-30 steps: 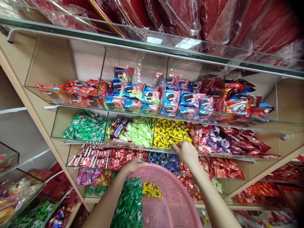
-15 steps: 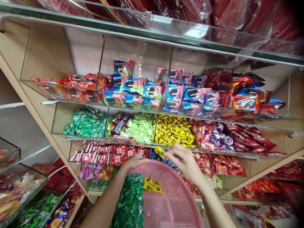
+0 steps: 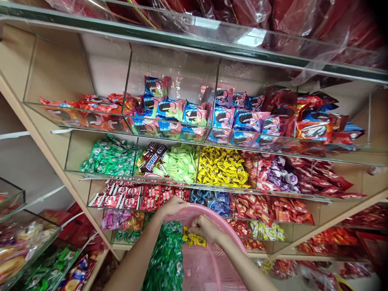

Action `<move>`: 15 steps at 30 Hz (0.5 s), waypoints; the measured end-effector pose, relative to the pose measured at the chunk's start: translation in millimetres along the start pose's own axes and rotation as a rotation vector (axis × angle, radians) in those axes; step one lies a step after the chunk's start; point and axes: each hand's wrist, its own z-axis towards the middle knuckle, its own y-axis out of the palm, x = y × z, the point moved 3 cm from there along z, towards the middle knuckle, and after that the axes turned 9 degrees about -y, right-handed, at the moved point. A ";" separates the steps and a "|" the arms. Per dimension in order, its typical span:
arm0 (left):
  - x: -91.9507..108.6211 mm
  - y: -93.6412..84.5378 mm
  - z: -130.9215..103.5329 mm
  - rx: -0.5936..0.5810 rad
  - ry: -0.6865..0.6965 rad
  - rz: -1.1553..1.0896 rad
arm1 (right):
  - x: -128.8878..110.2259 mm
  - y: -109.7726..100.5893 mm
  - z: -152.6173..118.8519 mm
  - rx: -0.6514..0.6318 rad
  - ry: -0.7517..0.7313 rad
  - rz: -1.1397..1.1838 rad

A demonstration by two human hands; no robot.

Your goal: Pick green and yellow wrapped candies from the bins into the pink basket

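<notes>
The left hand (image 3: 174,206) clasps the far rim of a pink basket (image 3: 197,266), its fingers bent over the edge. The basket is in front of the person, below the glass-fronted shelves. The right hand (image 3: 206,228) is inside it, fingers curled together, right at a small cluster of yellow sweets (image 3: 196,241); whether it pinches one of them cannot be told, as the fingertips are hidden. A heap of green sweets (image 3: 168,254) lies on the basket's left side, just beside the yellow cluster.

On the shelf ahead, a glass compartment holds a yellow pile (image 3: 222,169) in matching wrappers. To its left are light green packets (image 3: 180,163), Snickers bars (image 3: 154,159) and a green pile (image 3: 110,157); to its right lie purple-and-white sweets (image 3: 280,176). The shelf above carries blue biscuit packs (image 3: 247,119), and the one below, red-and-white packets (image 3: 123,196) and blue packets (image 3: 220,203).
</notes>
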 end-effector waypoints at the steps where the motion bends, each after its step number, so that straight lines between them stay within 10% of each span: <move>1: 0.3 0.1 -0.1 0.002 -0.002 0.006 | 0.1 1.1 -1.0 -0.002 0.004 0.001; 9: 3.7 1.1 -1.2 -0.014 -0.010 0.013 | -3.5 2.9 -7.4 0.089 0.187 -0.360; 15: 3.8 0.3 -1.7 -0.012 -0.002 0.002 | -54.1 -34.7 -9.1 0.154 0.055 -0.401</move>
